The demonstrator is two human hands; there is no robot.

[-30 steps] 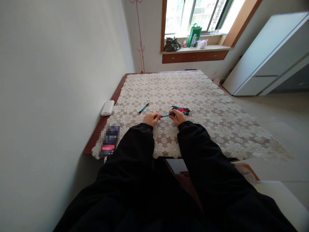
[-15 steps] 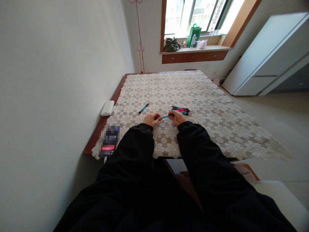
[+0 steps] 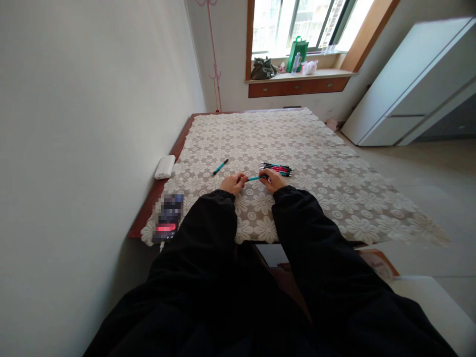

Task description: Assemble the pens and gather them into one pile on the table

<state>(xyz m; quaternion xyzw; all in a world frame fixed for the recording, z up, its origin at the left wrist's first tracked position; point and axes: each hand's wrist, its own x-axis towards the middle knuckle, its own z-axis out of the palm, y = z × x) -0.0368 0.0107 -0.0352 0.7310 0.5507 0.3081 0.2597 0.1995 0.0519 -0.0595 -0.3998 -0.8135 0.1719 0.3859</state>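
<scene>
A teal and black pen (image 3: 254, 178) spans the gap between my two hands, lying roughly level just above the tablecloth. My left hand (image 3: 234, 183) pinches its left end, and my right hand (image 3: 272, 180) is closed around its right end; the fingers hide both tips. Behind my right hand lies a small bunch of pens (image 3: 277, 169) in teal, red and black, set side by side. Beyond my left hand, a single teal and black pen (image 3: 220, 167) rests at a slant on the cloth.
A flowered lace tablecloth (image 3: 245, 134) covers the table. On the left edge are a white power bank (image 3: 164, 167) and a phone (image 3: 168, 217) with a cable. A wall (image 3: 92, 124) borders the left side. Bags stand on the windowsill (image 3: 293, 77); a white fridge (image 3: 405, 94) is at right.
My left hand has shifted slightly left along the pen, so more of its teal barrel and a dark part show between my hands. My right hand stays nearly still.
</scene>
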